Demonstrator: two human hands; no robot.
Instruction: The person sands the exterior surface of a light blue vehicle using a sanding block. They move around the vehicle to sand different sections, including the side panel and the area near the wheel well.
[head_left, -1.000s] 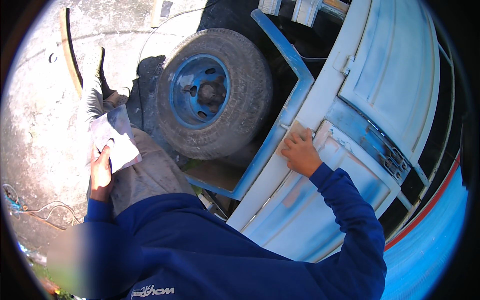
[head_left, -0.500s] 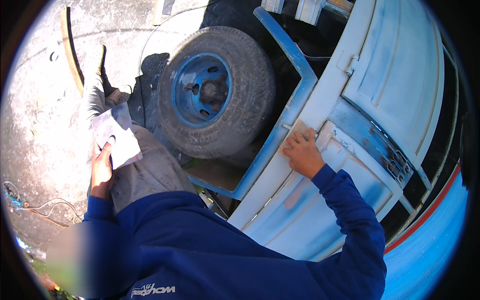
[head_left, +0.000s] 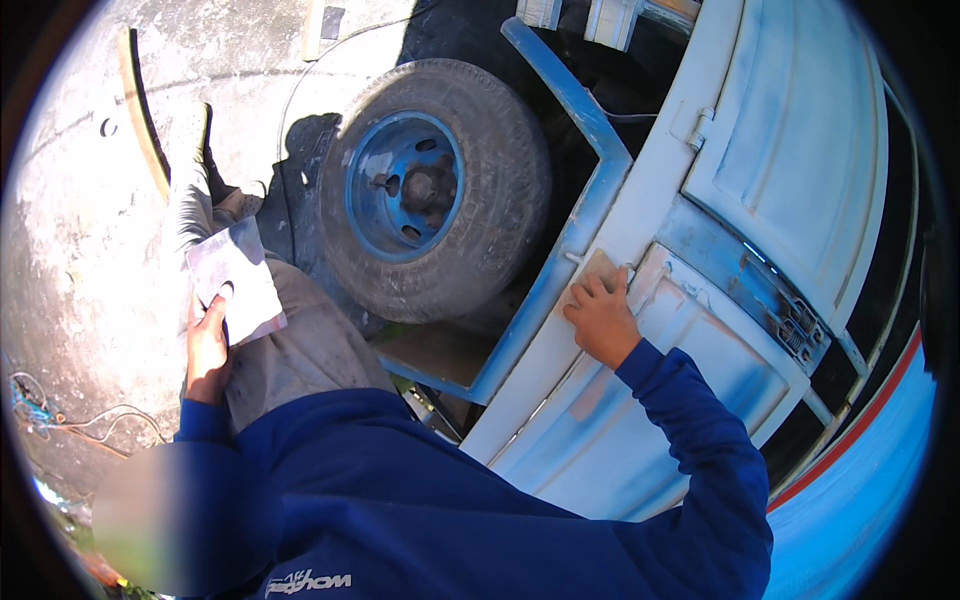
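Note:
Between the thumb and fingers of my left hand (head_left: pixel 208 335) is a pale, creased sheet of paper (head_left: pixel 250 290), held over my grey trouser leg. My right hand (head_left: pixel 604 318) presses with bent, slightly spread fingers on a tan flat piece that looks like sandpaper (head_left: pixel 599 265). That piece lies against the white body panel (head_left: pixel 640 215) of a vehicle, beside the corner of a blue-and-white door (head_left: pixel 690 345). The fingers hide part of it. Just to its left a small peg (head_left: pixel 573 257) sticks out of the panel.
A large tyre on a blue rim (head_left: pixel 440 190) stands in the wheel opening, edged by a blue angled frame (head_left: pixel 590 215). Hinge hardware (head_left: pixel 795 335) sits in the door gap. A curved strip (head_left: pixel 140 110) and tangled cords (head_left: pixel 85 420) lie on the concrete.
My right hand has shifted slightly down and left along the panel edge. The left hand still holds the sheet, nearly unmoved. The view has shifted a little.

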